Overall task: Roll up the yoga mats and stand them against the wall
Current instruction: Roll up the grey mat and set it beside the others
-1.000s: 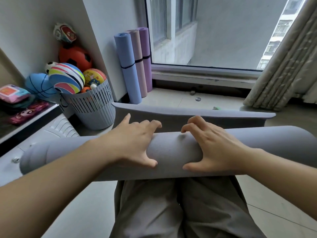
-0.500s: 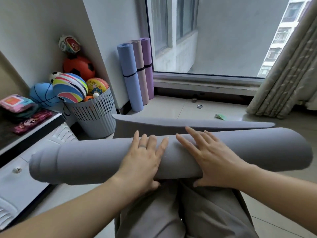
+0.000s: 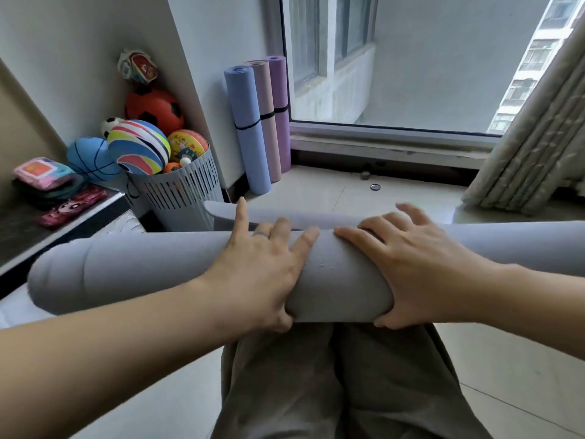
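- The grey mat roll (image 3: 142, 274) lies crosswise at the middle of my view, running from 9 o'clock to 3 o'clock above the person's lap (image 3: 332, 391).
- The left hand (image 3: 262, 267) and right hand (image 3: 408, 264) sit side by side on its middle. The fingers (image 3: 242, 217) are stretched out and spread flat over the top, pressing rather than clenched, and each thumb is tucked at the near underside.
- A loose flap (image 3: 316, 217) stands just beyond the roll at 12 o'clock, so I judge the rolling unfinished.
- To do it well, I would push forward with both palms evenly and draw the flap snug so no slack is wound in.
- The end at 9 o'clock looks stepped, with inner turns poking out. I would square it before the last turn, or the roll may stand crooked.
- Its place is at 11 o'clock, beside the blue mat (image 3: 247, 122), pink mat (image 3: 265, 99) and purple mat (image 3: 280, 90), which stand banded against the wall (image 3: 202, 74) next to a basket (image 3: 183, 191) of balls.
- Hard to make out: the roll's end at 3 o'clock is cut off by the frame. The roll itself hides how much flap is left.
- I cannot tell whether the roll rests on the lap or is held up.
- I see no band for this mat.
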